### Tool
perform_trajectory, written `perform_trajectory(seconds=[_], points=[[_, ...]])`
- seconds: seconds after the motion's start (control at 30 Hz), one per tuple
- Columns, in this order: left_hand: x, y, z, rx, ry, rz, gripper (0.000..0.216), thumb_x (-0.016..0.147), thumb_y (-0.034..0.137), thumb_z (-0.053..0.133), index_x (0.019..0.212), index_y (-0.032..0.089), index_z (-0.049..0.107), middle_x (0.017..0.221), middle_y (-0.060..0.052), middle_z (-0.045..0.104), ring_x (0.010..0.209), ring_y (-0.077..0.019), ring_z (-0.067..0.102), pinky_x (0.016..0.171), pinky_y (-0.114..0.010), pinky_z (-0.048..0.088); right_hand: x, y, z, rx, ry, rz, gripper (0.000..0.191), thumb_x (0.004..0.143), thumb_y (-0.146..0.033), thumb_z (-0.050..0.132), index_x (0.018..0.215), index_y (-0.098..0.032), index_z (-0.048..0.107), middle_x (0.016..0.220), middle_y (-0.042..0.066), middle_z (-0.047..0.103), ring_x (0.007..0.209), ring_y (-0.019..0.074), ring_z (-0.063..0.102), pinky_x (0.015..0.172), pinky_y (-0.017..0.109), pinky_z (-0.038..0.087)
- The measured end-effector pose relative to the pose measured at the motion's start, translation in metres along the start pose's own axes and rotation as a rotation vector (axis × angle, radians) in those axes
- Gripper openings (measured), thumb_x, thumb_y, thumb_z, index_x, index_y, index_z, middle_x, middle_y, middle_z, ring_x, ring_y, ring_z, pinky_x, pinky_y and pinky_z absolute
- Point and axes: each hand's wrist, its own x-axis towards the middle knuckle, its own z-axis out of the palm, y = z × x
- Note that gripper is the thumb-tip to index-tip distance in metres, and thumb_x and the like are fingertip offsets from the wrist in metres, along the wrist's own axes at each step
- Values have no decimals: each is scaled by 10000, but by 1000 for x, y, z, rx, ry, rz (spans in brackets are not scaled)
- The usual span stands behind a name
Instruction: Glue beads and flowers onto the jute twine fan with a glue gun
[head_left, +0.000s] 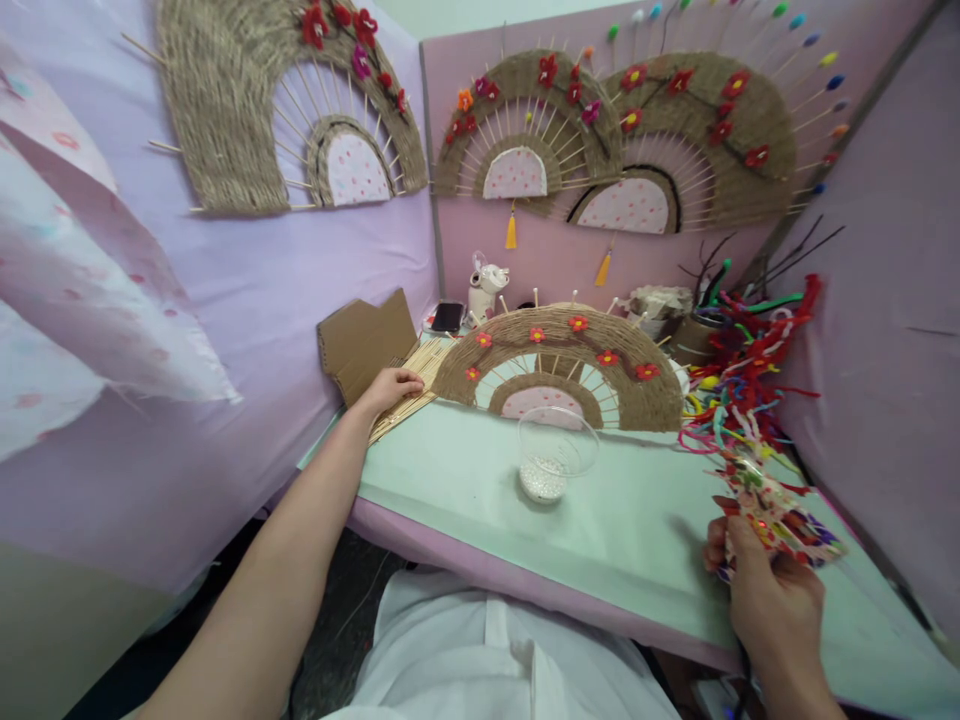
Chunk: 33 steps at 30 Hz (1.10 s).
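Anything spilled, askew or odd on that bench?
Mainly the tangled colourful fuzzy stems at the right end of the table, sprawling every way, unlike the roughly aligned sticks at the left hand. White beads sit in the clear cup; no spill visible.

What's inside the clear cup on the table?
Lots of tiny white beads, low down in the clear cup. Any in the middle of the pile are covered by other beads.

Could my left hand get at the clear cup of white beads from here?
Probably yes: the left hand is at the thin sticks, and pale green tabletop lies between it and the cup, which stands nearer you than the flowered fan.
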Motion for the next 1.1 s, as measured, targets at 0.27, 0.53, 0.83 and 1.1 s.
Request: perform_trajectory(seconds=[0.27, 0.53, 0.83, 1.1], points=[[3, -4, -1, 14, 13, -2, 288, 559, 401, 733, 671, 142, 678, 591, -10, 622, 576, -121, 521, 595, -254, 403, -1, -1, 1, 7, 2, -7, 387, 783, -509, 634, 954, -163, 606, 627, -46, 509, 487, 99, 432, 438, 242, 356], [3, -6, -1, 18, 9, -1, 278, 564, 395, 728, 680, 146, 683, 601, -13, 627, 589, -125, 530, 599, -254, 407, -1, -3, 0, 3, 12, -1, 402, 764, -530, 635, 912, -158, 602, 607, -44, 502, 485, 105, 430, 442, 253, 350], [2, -5, -2, 5, 14, -4, 275, 570, 381, 738, 704, 146, 690, 628, -18, 643, 610, -129, 551, 623, -258, 423, -1, -2, 0, -3, 4, 1, 374, 781, -506, 627, 928, -163, 602, 611, -47, 502, 489, 107, 431, 446, 252, 349], [1, -7, -3, -12, 12, -13, 336, 570, 431, 739, 739, 146, 686, 657, -29, 652, 626, -137, 561, 637, -270, 434, 0, 0, -1, 18, 9, 1, 381, 782, -503, 634, 949, -162, 606, 626, -46, 510, 492, 100, 433, 445, 245, 354]])
